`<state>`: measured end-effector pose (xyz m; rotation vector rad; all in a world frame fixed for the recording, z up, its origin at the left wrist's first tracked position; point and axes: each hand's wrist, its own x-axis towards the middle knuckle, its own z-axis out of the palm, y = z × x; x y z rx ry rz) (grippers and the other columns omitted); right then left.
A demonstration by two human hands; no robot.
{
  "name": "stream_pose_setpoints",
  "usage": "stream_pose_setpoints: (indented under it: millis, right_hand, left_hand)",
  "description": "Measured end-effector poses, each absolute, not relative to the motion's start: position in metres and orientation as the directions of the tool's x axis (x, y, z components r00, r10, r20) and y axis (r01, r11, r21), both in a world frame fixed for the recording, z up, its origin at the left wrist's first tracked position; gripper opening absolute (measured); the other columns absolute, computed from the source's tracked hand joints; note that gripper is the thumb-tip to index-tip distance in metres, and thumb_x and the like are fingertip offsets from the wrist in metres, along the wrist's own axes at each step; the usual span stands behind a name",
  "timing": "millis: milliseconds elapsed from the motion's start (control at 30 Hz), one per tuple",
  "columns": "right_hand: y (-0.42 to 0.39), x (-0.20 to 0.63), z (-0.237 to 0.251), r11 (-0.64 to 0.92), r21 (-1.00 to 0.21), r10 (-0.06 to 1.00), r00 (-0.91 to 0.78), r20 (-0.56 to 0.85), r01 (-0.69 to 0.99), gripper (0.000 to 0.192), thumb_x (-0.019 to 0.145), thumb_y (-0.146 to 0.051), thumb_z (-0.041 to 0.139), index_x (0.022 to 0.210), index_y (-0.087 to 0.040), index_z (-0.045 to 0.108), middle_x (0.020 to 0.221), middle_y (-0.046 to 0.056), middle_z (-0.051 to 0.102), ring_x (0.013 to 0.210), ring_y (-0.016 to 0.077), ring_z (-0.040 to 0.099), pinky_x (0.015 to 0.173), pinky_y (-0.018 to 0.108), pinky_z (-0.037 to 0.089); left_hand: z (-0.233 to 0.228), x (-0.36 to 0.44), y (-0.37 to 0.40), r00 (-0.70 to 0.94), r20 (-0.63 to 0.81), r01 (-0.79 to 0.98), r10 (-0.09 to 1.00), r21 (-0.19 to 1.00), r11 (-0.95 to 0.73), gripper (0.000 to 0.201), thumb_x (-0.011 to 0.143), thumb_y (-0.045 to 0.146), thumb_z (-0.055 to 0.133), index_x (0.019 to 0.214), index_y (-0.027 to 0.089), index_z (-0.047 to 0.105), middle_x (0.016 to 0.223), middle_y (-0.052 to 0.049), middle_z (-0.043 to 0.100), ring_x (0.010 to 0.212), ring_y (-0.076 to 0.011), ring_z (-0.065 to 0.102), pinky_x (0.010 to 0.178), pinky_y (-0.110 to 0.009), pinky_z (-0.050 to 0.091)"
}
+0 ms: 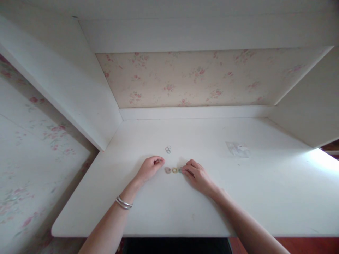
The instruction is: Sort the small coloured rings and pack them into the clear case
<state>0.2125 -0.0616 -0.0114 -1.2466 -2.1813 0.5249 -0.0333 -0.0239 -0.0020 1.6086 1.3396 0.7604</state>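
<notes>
Your left hand point(149, 168) was loosely clenched on the desk point(238, 197) mid-surface; whether it grasped anything, I cannot tell. Your right hand point(197, 174) pinched the greenish ring point(180, 170), beside the yellow ring point(174, 170) and pink ring point(167, 170).

On the desk point(265, 197), a row of rings point(174, 170) was laid between the left hand point(150, 168) and the right hand point(197, 174). Loose rings point(168, 149) lay just behind; a packet point(237, 149) was placed well to the right.
</notes>
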Motion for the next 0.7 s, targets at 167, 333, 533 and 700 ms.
stream_pose_setpoints:
  millis: [167,333,533,700]
  right_hand:
    - [-0.063,0.212,-0.009,0.488,-0.616,0.87,-0.405,0.283,0.618,0.021,0.093,-0.028,0.041,0.093,-0.021,0.061,0.093,0.006,0.054,0.082,0.0144,0.053,0.077,0.029,0.043]
    - [-0.057,0.218,-0.015,0.392,-0.723,0.92,-0.237,0.313,0.569,0.02,0.092,-0.029,0.043,0.09,-0.019,0.06,0.091,0.007,0.052,0.077,0.0132,0.052,0.071,0.026,0.043]
    - [-0.059,0.23,-0.019,0.389,-0.725,0.921,-0.247,0.3,0.568,0.019,0.092,-0.03,0.044,0.091,-0.019,0.059,0.091,0.006,0.051,0.074,0.0118,0.05,0.068,0.025,0.042]
    - [-0.06,0.232,-0.016,0.383,-0.69,0.924,-0.252,0.288,0.615,0.02,0.093,-0.03,0.042,0.092,-0.02,0.059,0.093,0.006,0.052,0.077,0.0122,0.051,0.071,0.025,0.042]
  left_hand:
    - [-0.002,-0.032,-0.025,0.219,-0.08,0.436,0.973,0.9,-0.024,0.035,0.08,0.046,0.053,0.09,0.016,0.067,0.07,0.0,0.056,0.064,-0.0126,0.047,0.058,-0.022,0.034]
    - [0.002,-0.032,-0.025,0.209,-0.087,0.442,0.974,0.897,-0.015,0.035,0.079,0.047,0.054,0.089,0.015,0.067,0.064,0.001,0.051,0.06,-0.0117,0.043,0.055,-0.022,0.031]
    - [0.0,-0.032,-0.024,0.211,-0.076,0.443,0.974,0.896,-0.026,0.037,0.079,0.047,0.054,0.089,0.014,0.067,0.06,0.002,0.043,0.057,-0.0111,0.037,0.053,-0.022,0.028]
    - [-0.002,-0.033,-0.023,0.218,-0.078,0.452,0.973,0.891,-0.03,0.037,0.08,0.048,0.053,0.09,0.015,0.067,0.064,0.001,0.048,0.06,-0.0116,0.041,0.055,-0.022,0.03]
